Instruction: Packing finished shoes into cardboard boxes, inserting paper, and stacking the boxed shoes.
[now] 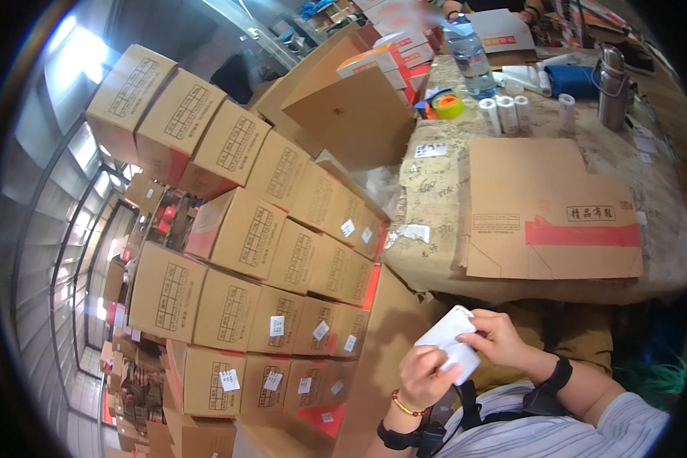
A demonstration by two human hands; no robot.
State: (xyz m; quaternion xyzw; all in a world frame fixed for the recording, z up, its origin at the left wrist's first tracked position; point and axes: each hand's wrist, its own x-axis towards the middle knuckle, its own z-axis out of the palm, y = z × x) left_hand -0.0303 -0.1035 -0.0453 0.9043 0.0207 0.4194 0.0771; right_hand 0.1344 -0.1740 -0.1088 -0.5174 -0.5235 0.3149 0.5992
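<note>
Just above my lap, both hands are closed on a small stack of white paper [444,330], flat and with bent edges. My left hand [422,375] grips its lower left side, fingers curled and thumb pressed on the sheet. At the upper right edge, my right hand [504,336] pinches the paper between thumb and fingers. Whether it is one folded sheet or several cannot be made out. Beyond my hands, a flattened cardboard carton [549,198] with a red band lies on the cloth-covered table [435,267].
Stacked cardboard boxes [233,313], some bearing white labels, fill the left side. On the table stand a large water bottle [472,65], a steel flask [612,91], clear tape rolls [506,114] and an orange-and-green tape roll [446,104]. Another person's hand [525,15] shows across the table.
</note>
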